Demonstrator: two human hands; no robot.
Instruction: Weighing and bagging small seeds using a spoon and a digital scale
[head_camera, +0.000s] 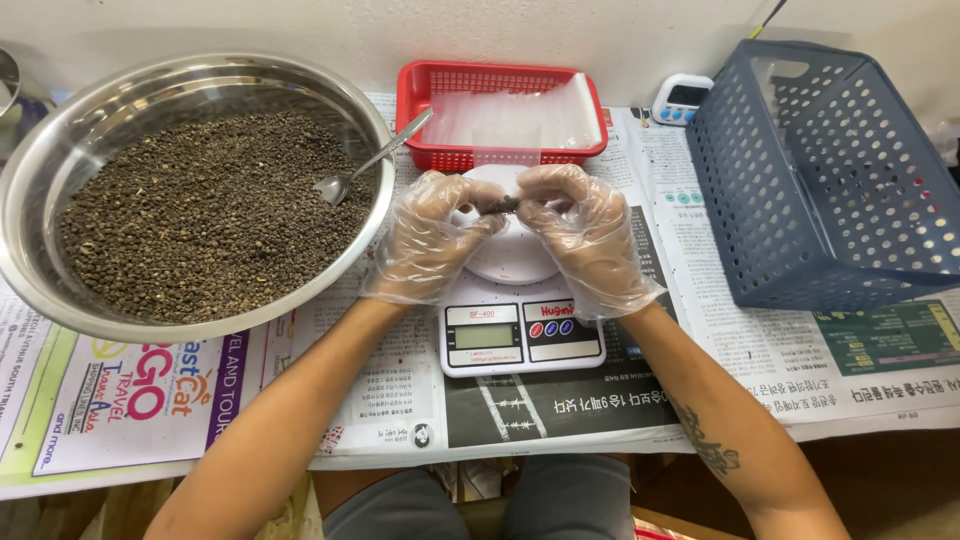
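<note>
Both hands wear clear plastic gloves and meet above the round white platform of a small kitchen scale (520, 325). My left hand (430, 235) and my right hand (585, 230) pinch together a small clear packet (503, 205) holding dark granules. A large steel bowl (60, 160) at the left is filled with dark brown granules (200, 215). A metal spoon (375, 158) leans on the bowl's right rim, its scoop resting on the granules.
A red plastic basket (420, 95) with clear bags (510, 115) stands behind the scale. A small white timer (680, 98) sits beside it. A tilted blue perforated basket (800, 170) stands at the right. Newspaper (730, 330) covers the table.
</note>
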